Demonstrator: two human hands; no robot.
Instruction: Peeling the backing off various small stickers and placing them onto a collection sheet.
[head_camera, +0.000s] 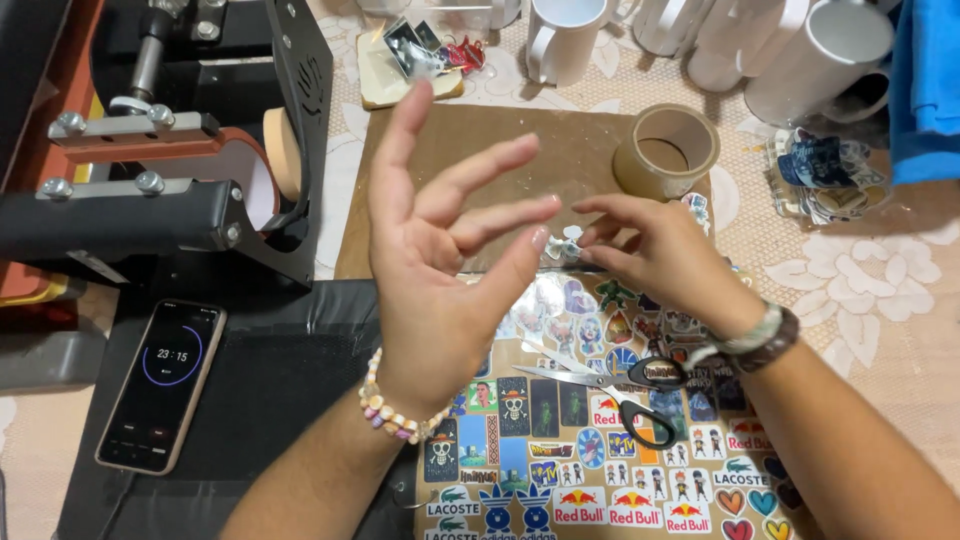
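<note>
Your left hand was raised above the table, palm turned toward you, fingers spread wide and holding nothing; a beaded bracelet circled its wrist. Your right hand reached in from the right, its fingertips pinched on a small cut-out sticker just beside the left hand's fingertips; dark and pale bands sat on that wrist.

Under both hands lay a sheet of colourful stickers, and black-handled scissors rested on it, blades closed and pointing left. Behind the sheet was a brown cardboard mat, with a roll of brown tape standing on its right end. The table wore a cream lace cloth with a flower pattern; a pile of loose cut stickers lay on it at the right, near a blue cloth at the edge.

Along the back stood several white mugs; a small tile with packets on it sat left of them. At your left stood a black mug press with a mug clamped in it; in front of it, on a black mat, lay a phone showing a round timer.
</note>
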